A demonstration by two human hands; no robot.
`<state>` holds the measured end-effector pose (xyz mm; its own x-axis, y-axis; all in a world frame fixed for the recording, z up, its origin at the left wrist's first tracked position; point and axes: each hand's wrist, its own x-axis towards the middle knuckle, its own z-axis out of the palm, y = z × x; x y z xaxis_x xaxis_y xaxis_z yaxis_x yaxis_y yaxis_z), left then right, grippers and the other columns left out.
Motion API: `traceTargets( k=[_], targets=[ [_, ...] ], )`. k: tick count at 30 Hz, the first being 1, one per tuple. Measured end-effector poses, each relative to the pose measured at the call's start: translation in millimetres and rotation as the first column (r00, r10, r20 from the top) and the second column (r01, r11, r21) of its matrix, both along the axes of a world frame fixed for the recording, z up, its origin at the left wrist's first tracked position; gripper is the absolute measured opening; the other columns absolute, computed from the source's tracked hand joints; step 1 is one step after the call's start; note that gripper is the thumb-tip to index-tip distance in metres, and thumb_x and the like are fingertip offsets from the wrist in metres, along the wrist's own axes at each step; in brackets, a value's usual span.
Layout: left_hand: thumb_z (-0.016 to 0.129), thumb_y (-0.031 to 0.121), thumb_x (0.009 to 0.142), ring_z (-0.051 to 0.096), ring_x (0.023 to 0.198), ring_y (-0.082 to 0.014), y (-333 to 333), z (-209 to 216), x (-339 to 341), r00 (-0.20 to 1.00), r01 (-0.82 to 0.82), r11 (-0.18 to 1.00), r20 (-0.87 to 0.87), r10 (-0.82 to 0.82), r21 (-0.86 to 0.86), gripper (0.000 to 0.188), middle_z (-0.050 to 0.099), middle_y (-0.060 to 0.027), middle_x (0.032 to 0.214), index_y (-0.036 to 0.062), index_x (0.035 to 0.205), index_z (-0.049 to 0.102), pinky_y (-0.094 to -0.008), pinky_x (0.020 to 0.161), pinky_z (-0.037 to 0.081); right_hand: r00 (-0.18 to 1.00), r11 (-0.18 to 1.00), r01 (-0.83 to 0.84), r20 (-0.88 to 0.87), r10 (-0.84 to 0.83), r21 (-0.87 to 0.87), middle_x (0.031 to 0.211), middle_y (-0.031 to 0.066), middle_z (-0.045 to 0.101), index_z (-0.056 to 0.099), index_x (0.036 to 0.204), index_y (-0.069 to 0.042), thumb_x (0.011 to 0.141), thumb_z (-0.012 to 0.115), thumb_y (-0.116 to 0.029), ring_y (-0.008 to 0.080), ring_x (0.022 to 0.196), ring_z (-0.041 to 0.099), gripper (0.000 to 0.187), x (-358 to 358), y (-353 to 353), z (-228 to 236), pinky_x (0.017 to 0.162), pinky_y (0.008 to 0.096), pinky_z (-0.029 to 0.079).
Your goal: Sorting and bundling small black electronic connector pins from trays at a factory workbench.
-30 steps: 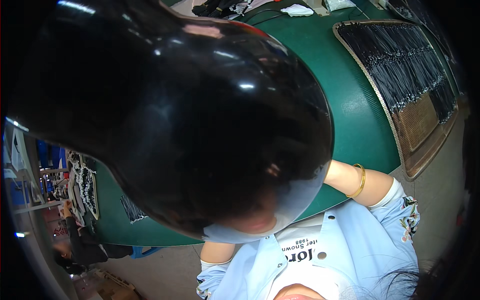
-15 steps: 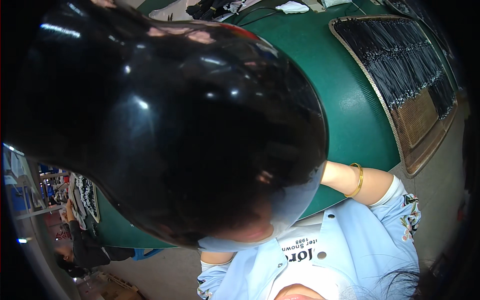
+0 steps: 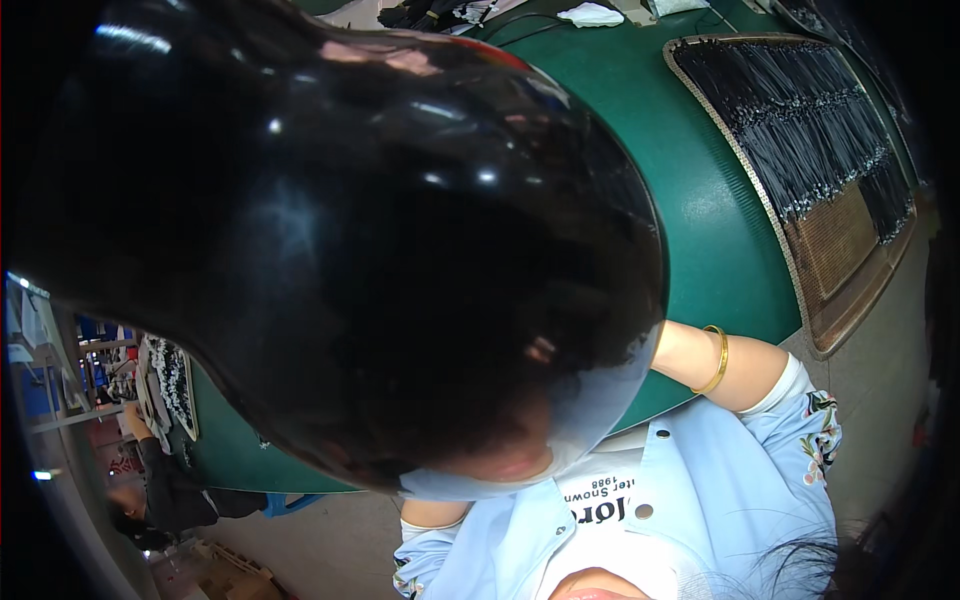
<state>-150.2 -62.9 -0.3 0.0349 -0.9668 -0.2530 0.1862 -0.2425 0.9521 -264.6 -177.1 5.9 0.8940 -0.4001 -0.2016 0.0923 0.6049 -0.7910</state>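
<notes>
A large, glossy black rounded thing [image 3: 450,260], shaped like a lamp shade, fills the middle and left of the view. Behind it both of my hands are hidden, so what they hold or touch does not show. My right forearm [image 3: 690,355], with a gold bangle [image 3: 718,360] on it, reaches in behind the shade's lower right edge. Of my left arm [image 3: 432,513] only a short piece shows beneath the shade. Under the shade spreads a green tabletop [image 3: 715,240].
At the right lies a brown-rimmed tray [image 3: 830,240] with rows of thin black cable-like pieces [image 3: 800,130]. More black strands [image 3: 425,14] and a white scrap [image 3: 590,14] lie at the far edge. Another person [image 3: 165,490] sits at the lower left near a second tray [image 3: 190,400].
The black shade sits slightly farther right in the picture, and the reflections on it have shifted. My right forearm stays in nearly the same place.
</notes>
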Motion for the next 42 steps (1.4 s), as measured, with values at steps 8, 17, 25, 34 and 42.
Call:
traceTargets(
  k=[8,17,25,34,42],
  targets=[
    [0.034,0.038,0.093,0.05,0.038,-0.0145,0.4,-2.1,3.2,0.985,0.099,0.995,-0.144,-0.098,0.003,0.049,0.059,-0.0164,0.064,-0.0075,0.084,0.05,-0.0204,0.035,0.039,0.97,0.95,-0.239,0.092,0.225,0.198,0.086,0.0115,0.059,0.054,0.103,0.0,0.085,0.053,-0.025,0.0172,0.052,0.06,0.03,-5.0,-3.0,-4.5,0.036,0.0242,0.049],
    [0.053,0.012,0.085,0.061,0.067,-0.023,3.2,6.3,2.8,0.907,0.211,0.977,-0.38,-0.183,0.033,0.016,0.059,-0.0133,0.073,-0.0027,0.09,0.049,-0.0316,0.064,0.049,0.981,0.973,-0.192,0.048,0.187,0.132,0.083,0.0111,0.059,0.056,0.098,0.002,0.087,0.05,-0.021,0.0185,0.062,0.057,0.026,0.5,10.7,-49.2,0.053,0.0248,0.046],
    [0.058,0.023,0.084,0.047,0.047,-0.0089,71.6,7.9,85.9,0.565,-0.675,0.736,0.612,0.553,-0.042,0.021,0.052,-0.0026,0.06,0.0016,0.083,0.055,-0.0241,0.043,0.039,0.963,0.987,-0.156,0.227,0.146,0.028,0.127,0.0118,0.04,0.036,0.126,0.002,0.086,0.048,-0.031,0.0193,0.113,0.041,0.053,5.6,7.2,-42.3,0.094,0.0317,0.034],
    [0.053,0.047,0.081,0.059,0.074,-0.0414,142.0,-11.8,183.6,-0.272,-0.807,0.558,0.961,-0.059,-0.194,0.052,0.06,-0.0248,0.074,-0.0049,0.082,0.052,-0.0478,0.067,0.046,0.954,0.963,-0.269,0.131,0.269,-0.017,0.109,0.0099,0.053,0.047,0.115,0.004,0.087,0.048,-0.029,0.0159,0.101,0.049,0.044,9.1,4.2,-31.0,0.088,0.0288,0.038],
    [0.05,0.055,0.078,0.059,0.075,-0.0427,127.2,-4.4,184.2,-0.247,-0.771,0.633,0.948,-0.203,-0.065,0.063,0.059,-0.0257,0.082,-0.0055,0.091,0.045,-0.0478,0.066,0.047,0.942,0.948,-0.314,0.103,0.318,-0.057,0.106,0.0096,0.054,0.047,0.116,0.004,0.087,0.047,-0.026,0.015,0.099,0.051,0.041,9.1,1.8,-30.4,0.087,0.0286,0.04]
  ],
)
